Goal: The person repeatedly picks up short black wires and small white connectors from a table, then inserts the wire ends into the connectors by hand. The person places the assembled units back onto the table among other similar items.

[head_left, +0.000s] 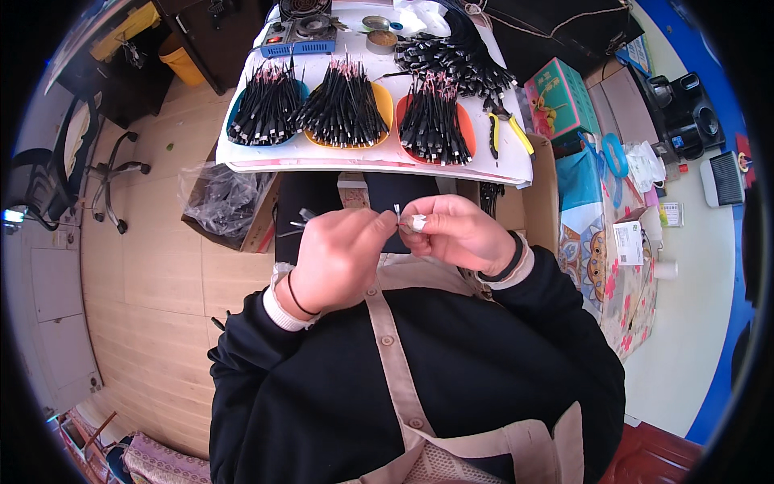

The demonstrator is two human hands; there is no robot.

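Left hand [347,246]: closed, thumb and forefinger pinching thin wires [397,210] at the tip, with a dark cable piece [307,215] jutting from its far side; whether the two are one piece is hidden by the palm. Right hand [455,234]: fingers curled, thumb and fingertip pinched together at the same wires, a white wrap [418,222] around one digit; the exact grip is too small to tell. Location of the wires: between the two hands, over the lap, just short of the worktop [318,159]. Chief risk, by judgement: a bare end bending, fraying or snapping, caused by too hard a pull or twist on so fine a strand. Second risk: a slip through the fingertips — the wrap may dull touch — with the piece falling to the lap or floor, nothing being beneath to catch it. Stock on the worktop: black cables [343,113] heaped on a yellow dish [389,105], between a blue dish [303,90] and an orange dish [468,129], both likewise loaded; ends overhang the rims, so a snagging sleeve could drag some off. Yellow-handled pliers [508,129]: near the front edge, liable to be knocked down by the right elbow or sleeve.
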